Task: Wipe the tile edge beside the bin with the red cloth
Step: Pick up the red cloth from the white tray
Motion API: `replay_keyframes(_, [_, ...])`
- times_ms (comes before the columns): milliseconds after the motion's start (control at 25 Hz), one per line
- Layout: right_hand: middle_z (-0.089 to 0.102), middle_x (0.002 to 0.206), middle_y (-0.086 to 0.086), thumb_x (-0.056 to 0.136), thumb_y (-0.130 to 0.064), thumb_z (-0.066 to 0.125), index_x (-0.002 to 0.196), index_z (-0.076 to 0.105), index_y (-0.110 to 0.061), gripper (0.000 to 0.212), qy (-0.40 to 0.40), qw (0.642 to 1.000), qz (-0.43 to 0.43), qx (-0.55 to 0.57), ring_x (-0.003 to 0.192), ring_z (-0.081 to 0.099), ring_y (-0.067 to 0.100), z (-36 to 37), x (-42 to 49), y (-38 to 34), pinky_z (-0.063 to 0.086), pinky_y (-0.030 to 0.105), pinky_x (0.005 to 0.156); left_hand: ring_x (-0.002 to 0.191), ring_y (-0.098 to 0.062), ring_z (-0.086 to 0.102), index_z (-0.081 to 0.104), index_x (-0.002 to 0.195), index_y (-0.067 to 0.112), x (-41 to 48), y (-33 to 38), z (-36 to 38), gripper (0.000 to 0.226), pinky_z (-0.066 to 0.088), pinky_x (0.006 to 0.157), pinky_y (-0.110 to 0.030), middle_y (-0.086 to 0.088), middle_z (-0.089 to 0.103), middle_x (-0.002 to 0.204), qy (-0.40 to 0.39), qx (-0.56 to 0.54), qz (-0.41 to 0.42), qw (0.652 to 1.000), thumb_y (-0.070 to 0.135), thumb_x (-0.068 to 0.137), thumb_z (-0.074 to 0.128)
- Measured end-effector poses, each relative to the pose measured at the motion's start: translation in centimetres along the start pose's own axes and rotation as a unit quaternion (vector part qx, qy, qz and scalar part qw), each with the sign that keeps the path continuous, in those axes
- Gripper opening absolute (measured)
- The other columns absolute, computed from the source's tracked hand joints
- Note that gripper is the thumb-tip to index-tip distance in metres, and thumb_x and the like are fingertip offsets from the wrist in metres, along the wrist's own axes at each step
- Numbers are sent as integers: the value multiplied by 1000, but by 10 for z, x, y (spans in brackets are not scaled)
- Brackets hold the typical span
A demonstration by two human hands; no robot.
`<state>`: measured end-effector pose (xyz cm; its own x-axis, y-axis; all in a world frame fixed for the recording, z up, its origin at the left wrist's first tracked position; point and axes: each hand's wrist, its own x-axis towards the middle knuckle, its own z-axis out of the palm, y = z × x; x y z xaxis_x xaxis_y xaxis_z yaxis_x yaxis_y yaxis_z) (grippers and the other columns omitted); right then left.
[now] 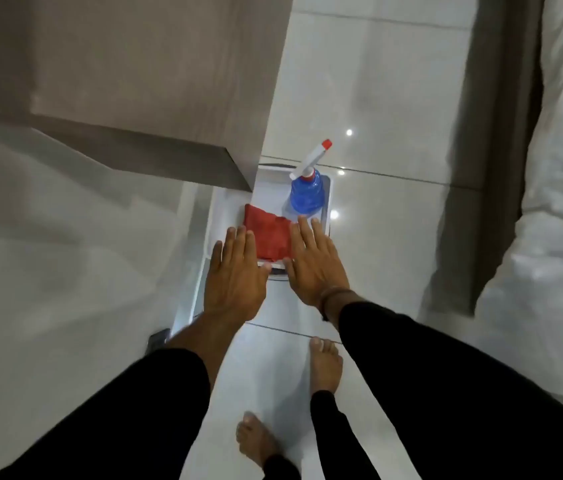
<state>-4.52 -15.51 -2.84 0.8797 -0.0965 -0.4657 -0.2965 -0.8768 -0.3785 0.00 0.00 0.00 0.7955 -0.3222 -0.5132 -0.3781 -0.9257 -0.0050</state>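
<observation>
Home bedroom (bed (557, 202), tiled floor (394, 98))

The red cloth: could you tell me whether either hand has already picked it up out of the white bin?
No: the red cloth lies folded in the white bin, with both hands open and flat over it.

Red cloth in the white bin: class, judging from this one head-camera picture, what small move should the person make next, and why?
Probably lower the right hand and close its fingers on the red cloth. The cloth lies folded in the white bin beside the blue spray bottle, not yet gripped. Both hands, the left hand included, are spread flat and open above it, so wiping cannot start until it is picked up.
</observation>
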Motion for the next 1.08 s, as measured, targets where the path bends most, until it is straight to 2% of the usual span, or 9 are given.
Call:
replay_keyframes(160, [40,167,16,105,-29,50,162,33,-10,63,-13,993,65,93,144,50,42,34,66,-2,49,56,114,164,-36,26,18,172,9,83,-7,35,73,25,133,-48,-16,26,177,-52,-100,-86,990,38,111,46])
replay_keyframes(360, [47,153,16,101,-30,66,156,41,-16,62,9,972,166,167,135,56,40,68,104,-2,52,55,113,144,-38,50,38,161,11,144,0,64,60,43,116,-50,-17,47,160,-49,-236,-249,938,36,109,51])
replay_keyframes(520, [68,134,11,94,-27,79,137,60,-14,48,31,950,201,237,124,66,33,81,121,8,56,45,109,131,-37,64,59,147,11,157,-8,77,55,52,111,-45,-15,65,145,-39,-283,-260,922,42,102,64])
replay_keyframes(680, [69,89,-1,84,-23,78,95,73,-17,14,124,909,211,337,86,66,21,73,114,6,54,30,79,121,-32,71,68,140,16,140,-23,63,46,55,109,-43,-9,74,135,-13,-401,-218,889,38,101,68])
replay_keyframes(760, [63,72,-6,76,-14,77,74,63,-20,15,156,836,196,489,70,60,12,59,99,-4,50,26,67,116,-28,72,71,137,14,117,-27,49,39,58,107,-43,-8,76,128,10,-478,-179,860,32,102,68])
replay_keyframes(840, [64,64,-9,71,-7,70,70,59,-18,15,119,731,178,647,63,61,8,47,76,-14,53,25,61,106,-23,74,75,128,14,89,-36,37,31,61,101,-40,-6,79,117,7,-543,-134,829,28,101,71])
replay_keyframes(880, [69,71,-4,68,-7,65,78,63,-15,13,82,674,169,714,70,65,11,45,62,-18,57,29,65,101,-20,76,78,122,17,74,-43,32,26,62,97,-38,-4,80,111,-4,-559,-112,821,30,99,73])
replay_keyframes(960, [75,103,16,70,-6,61,106,69,-6,37,-7,556,164,815,96,73,31,59,32,-27,64,49,88,96,-14,80,81,109,28,44,-61,31,19,65,86,-28,2,85,103,-42,-575,-86,813,37,93,78])
replay_keyframes(1080, [66,146,34,87,2,69,144,59,0,58,-89,466,163,865,135,64,53,109,-9,-42,52,69,112,90,-14,80,80,101,35,6,-84,59,8,65,82,-28,6,84,93,-78,-556,-83,824,29,96,79])
